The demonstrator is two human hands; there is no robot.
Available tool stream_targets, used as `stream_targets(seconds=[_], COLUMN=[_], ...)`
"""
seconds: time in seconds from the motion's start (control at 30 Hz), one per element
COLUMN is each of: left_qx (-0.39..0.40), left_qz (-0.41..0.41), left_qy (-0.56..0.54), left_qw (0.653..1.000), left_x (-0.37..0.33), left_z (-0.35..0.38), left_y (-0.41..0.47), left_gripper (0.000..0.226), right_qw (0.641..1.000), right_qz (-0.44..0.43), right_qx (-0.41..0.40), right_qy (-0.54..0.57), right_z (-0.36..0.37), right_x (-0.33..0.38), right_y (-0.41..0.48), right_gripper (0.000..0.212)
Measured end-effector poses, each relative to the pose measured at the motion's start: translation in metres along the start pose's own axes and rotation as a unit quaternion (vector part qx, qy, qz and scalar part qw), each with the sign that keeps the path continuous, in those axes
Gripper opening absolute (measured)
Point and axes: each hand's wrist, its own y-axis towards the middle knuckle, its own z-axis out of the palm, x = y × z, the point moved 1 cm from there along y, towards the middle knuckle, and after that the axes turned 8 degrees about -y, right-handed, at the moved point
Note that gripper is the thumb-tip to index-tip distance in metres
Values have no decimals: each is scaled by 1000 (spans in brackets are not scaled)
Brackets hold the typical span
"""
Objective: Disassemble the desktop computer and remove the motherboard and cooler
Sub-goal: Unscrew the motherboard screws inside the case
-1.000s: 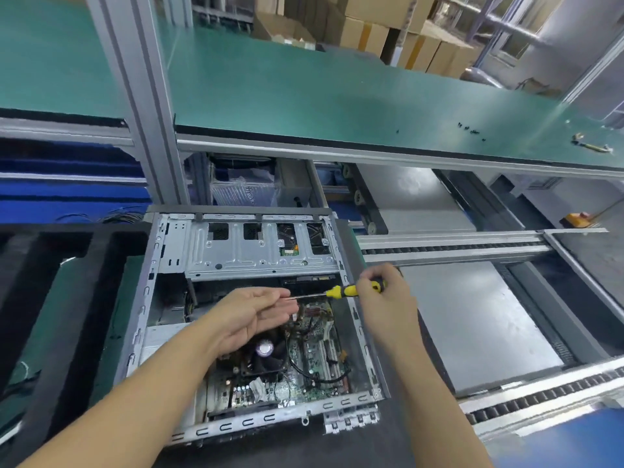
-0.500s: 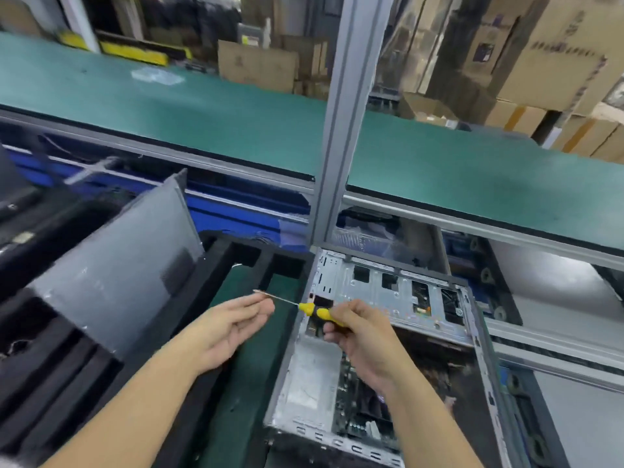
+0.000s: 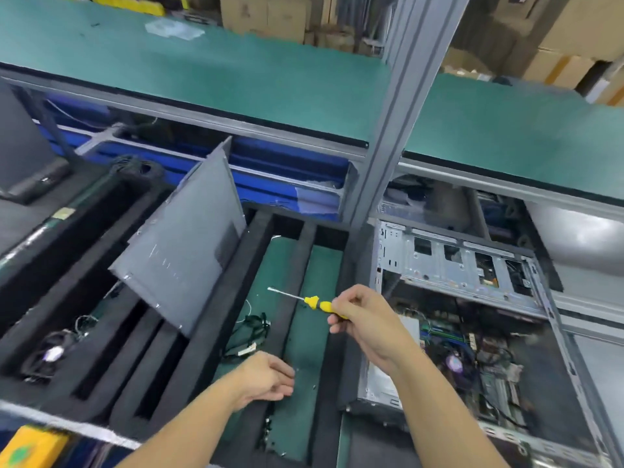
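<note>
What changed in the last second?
Both hands swung left, out of the computer case to above the foam tray. The left hand let go of the tip of the screwdriver and dropped low over the tray's green mat; whether it holds a screw is unclear. The right hand still grips the screwdriver; the case stayed put.

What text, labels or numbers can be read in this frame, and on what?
No text is legible.
On the cardboard boxes: dark marks, too blurred.
On the black foam tray: a yellowish sticker, blurred.
On the cable bundle: a white tag, too small.
On the motherboard: print blurred.
On the yellow object at lower left: a green emblem, no legible words.
</note>
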Motion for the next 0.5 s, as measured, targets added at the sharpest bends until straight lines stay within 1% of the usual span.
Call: stream_targets(seconds=[0.07,0.13,0.17,0.23,0.27,0.33,0.37,0.4,0.43,0.5], left_qx=[-2,6,14,30,42,66,72,62,35,-29], left_qz=[-13,-14,-18,-43,-65,-117,-129,-128,-115,-47], left_qy=[62,102,118,127,112,72,61,58,58,22], left_qw=[998,995,993,990,991,988,987,988,991,998], left_x=[13,16,12,4,0,-6,-9,-13,-19,-30], left_z=[4,9,11,14,13,9,7,5,5,4], left_y=[10,15,14,11,11,14,14,12,11,11], left_gripper=[15,6,6,22,34,69,76,77,72,56], right_qw=[999,998,997,996,996,995,994,994,994,993], right_qz=[-1,-2,-2,-2,-3,-7,-9,-11,-13,-20], right_qx=[-14,-25,-30,-41,-46,-57,-62,-67,-73,-84], right_qy=[-37,-62,-69,-75,-76,-81,-84,-86,-86,-77], right_z=[5,8,9,11,11,11,10,9,7,1], right_x=[-5,-9,-11,-13,-13,-12,-12,-11,-10,-8], right_y=[-1,-3,-4,-6,-6,-7,-8,-8,-9,-11], right_gripper=[7,7,8,8,7,6,6,6,5,4])
